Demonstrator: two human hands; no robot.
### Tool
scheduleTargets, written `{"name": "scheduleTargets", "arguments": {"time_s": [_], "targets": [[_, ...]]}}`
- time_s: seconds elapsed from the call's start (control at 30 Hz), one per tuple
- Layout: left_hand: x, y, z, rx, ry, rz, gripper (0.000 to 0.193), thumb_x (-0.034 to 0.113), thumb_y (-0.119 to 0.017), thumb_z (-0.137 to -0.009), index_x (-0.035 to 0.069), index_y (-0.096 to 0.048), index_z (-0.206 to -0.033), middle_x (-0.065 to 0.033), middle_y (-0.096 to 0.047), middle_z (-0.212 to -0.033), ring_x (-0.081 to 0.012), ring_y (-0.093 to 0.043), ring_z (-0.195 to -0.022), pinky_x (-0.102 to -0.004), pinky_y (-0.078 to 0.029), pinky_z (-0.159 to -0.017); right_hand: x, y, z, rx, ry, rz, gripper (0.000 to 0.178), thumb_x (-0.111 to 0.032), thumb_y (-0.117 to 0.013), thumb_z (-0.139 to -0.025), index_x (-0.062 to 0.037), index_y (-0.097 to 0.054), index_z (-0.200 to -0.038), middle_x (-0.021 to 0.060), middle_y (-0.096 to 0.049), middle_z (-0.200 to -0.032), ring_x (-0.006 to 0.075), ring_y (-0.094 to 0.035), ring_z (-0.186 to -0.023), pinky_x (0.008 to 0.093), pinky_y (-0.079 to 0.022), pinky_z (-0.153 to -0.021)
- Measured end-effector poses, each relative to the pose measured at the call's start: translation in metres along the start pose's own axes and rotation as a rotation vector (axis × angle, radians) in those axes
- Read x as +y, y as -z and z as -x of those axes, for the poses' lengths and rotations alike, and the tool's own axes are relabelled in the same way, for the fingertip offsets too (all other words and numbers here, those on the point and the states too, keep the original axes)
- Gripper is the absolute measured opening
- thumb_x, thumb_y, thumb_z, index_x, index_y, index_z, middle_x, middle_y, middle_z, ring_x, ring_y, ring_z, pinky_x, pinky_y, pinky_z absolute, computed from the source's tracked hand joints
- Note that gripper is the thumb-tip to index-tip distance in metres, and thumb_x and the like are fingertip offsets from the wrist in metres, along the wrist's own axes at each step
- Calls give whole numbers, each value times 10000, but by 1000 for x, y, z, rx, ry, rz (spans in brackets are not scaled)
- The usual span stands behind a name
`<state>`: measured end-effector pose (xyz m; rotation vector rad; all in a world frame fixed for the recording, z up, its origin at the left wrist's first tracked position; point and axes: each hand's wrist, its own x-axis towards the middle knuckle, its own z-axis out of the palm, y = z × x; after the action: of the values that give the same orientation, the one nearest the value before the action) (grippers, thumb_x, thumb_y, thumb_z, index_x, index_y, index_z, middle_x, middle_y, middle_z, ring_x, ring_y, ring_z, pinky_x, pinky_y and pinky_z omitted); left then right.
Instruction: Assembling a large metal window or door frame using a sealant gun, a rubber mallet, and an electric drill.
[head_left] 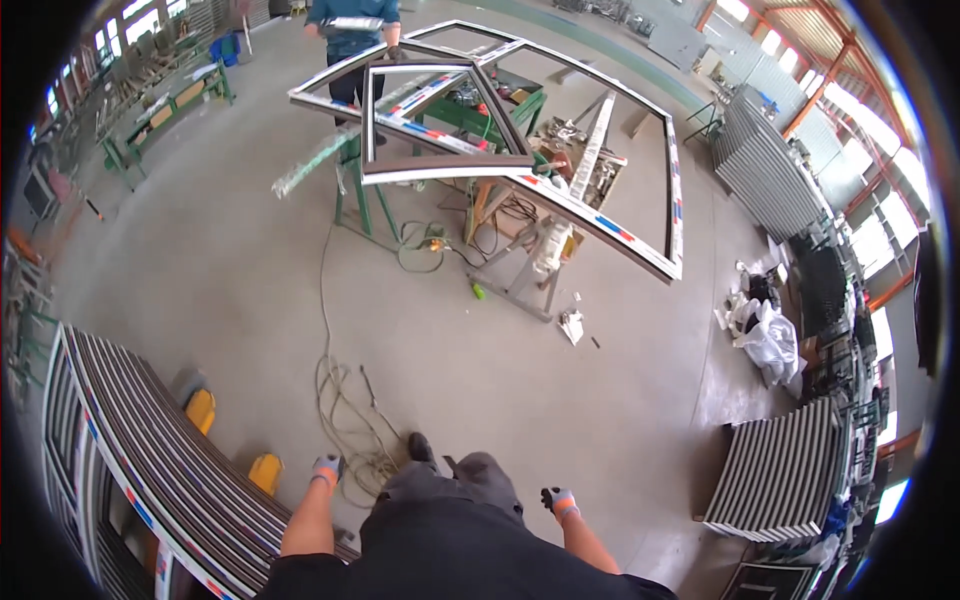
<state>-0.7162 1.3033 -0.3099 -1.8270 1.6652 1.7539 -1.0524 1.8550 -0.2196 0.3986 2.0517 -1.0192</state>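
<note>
My left hand point(328, 468), in a grey work glove with an orange cuff, hangs beside my leg with its fingers curled and nothing visible in them. It is nearest to a long row of stacked dark frames point(165, 430) at my left. On the other side my right hand point(560, 501), gloved alike, is held away from my body over the floor, its fingers curled in. Ahead, a large window frame point(620, 232) lies across trestles, with a smaller dark frame point(445, 160) on its near left part.
Loose hose or cable point(345, 425) lies on the floor before my feet. Yellow blocks point(265, 472) stand by the left stack. A co-worker point(352, 40) stands behind the frames, holding something pale. A white bag point(768, 340) and stacked profiles point(772, 470) line the right side.
</note>
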Motion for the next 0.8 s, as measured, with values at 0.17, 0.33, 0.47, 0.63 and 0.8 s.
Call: {"name": "scheduleTargets", "arguments": {"time_s": [0.17,0.33,0.47,0.63,0.8], "targets": [[273,-15,-64,124,-243,-19,314,323,-675,-824,10,-679,-856,-161,-689,-748,-223,-648,-678,-362,-501,-635,-98,-15,-37,107,-106,-108,176,-252,-625,-856,-86,-674,-887,56,-648,-674,143,-554,-508,272,-396,-471],[416,-36,-146,200,-592,-77,258,281,-678,-851,39,-684,-939,-109,-675,-774,-174,-596,-622,-321,-469,-567,-289,-14,-149,346,256,273,311,-327,-574,-840,-34,-677,-826,209,-665,-737,349,-643,-642,452,-499,-614],[421,-26,-197,261,-353,42,299,297,-672,-836,28,-706,-961,-143,-702,-810,-190,-661,-723,-326,-522,-674,-561,-45,-171,333,624,285,286,-335,-574,-892,-68,-677,-907,173,-682,-857,368,-652,-806,448,-512,-698],[449,-24,-207,217,-164,-25,257,263,-657,-832,31,-718,-922,-118,-694,-756,-172,-657,-709,-323,-522,-667,-787,-96,-228,330,1000,364,208,-200,-588,-851,-46,-667,-966,191,-654,-938,365,-615,-921,406,-486,-803],[505,-1,-257,365,-261,70,228,226,-638,-840,26,-720,-913,-83,-699,-755,-163,-649,-716,-327,-517,-672,-935,-181,-278,417,1102,488,435,-243,-644,-807,-48,-564,-1187,176,-577,-1177,344,-523,-1123,412,-424,-956]]}}
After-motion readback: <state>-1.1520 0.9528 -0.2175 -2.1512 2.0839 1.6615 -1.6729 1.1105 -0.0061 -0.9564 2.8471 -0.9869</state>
